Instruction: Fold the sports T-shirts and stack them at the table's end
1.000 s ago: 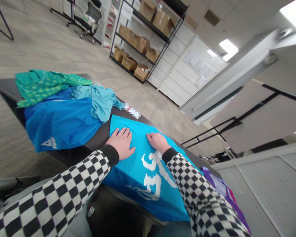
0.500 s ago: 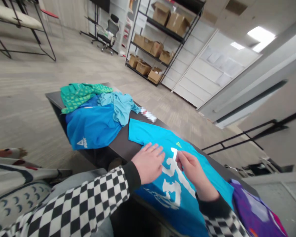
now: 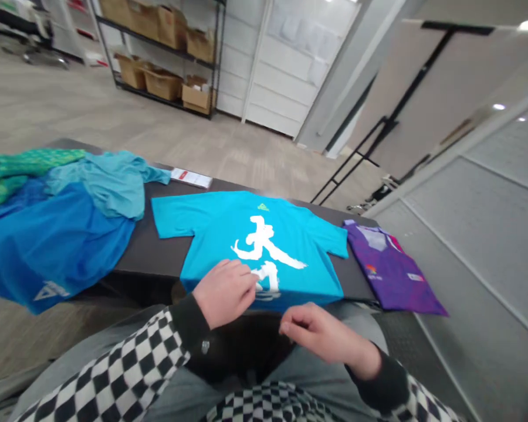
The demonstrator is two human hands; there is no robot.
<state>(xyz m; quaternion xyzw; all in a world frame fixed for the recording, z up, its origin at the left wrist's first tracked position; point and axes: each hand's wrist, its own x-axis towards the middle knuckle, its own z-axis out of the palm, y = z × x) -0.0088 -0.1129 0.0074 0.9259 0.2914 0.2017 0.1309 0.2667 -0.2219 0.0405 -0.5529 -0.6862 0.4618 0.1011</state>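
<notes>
A bright blue T-shirt (image 3: pixel 220 228) with white brush-style characters lies spread face up on the dark table, its collar end away from me. Over its lower left part is my left hand (image 3: pixel 226 293), back up and fingers loosely bent, holding nothing visible; whether it touches the cloth I cannot tell. My right hand (image 3: pixel 321 334) hovers above my lap, just off the shirt's lower edge. Its thumb and index finger curl together with nothing seen between them. The hem hangs by the near table edge.
To the left, a heap holds a blue garment (image 3: pixel 70 240), a light teal one (image 3: pixel 110 181) and a green patterned one (image 3: pixel 9 176). A phone-like white slab (image 3: pixel 191 178) lies behind the shirt. A folded purple jersey (image 3: pixel 391 275) overhangs the table (image 3: pixel 165 258) at right, near a grey partition (image 3: pixel 488 246).
My view has turned right and down. Both hands have drawn back toward me from the shirt's printed middle. The right hand is now off the shirt, which looks flat and unmoved.
</notes>
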